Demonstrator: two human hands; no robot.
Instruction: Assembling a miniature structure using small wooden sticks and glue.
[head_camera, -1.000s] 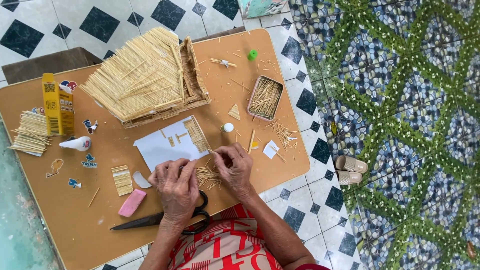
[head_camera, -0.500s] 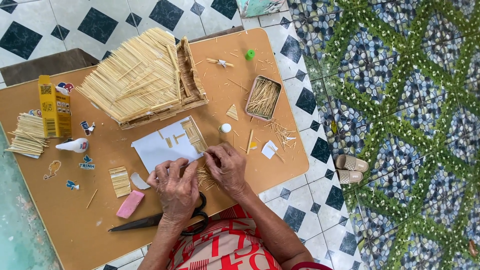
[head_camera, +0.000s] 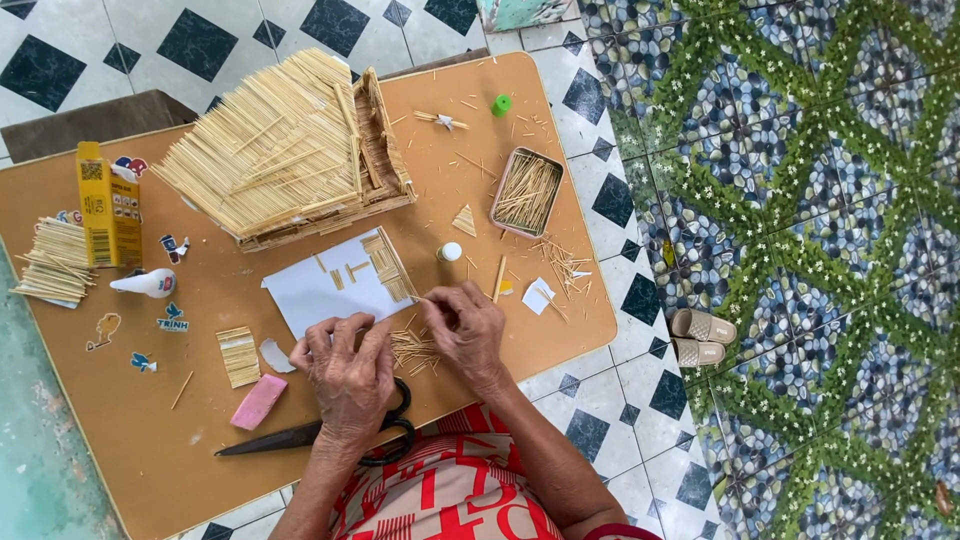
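Left hand (head_camera: 345, 372) rests palm-down near the counter's (head_camera: 140, 460) front edge, fingers curled on the small pile of sticks (head_camera: 412, 350), over the black scissors (head_camera: 310, 435); whether it pinches any, you cannot tell. Keep it pressing lightly so the pile stays squared. Right hand (head_camera: 468, 332) pinches 1 thin stick (head_camera: 420, 299) at the white paper's (head_camera: 325, 290) front corner. Hold that stick near its tip and level with the rows already laid on the paper.
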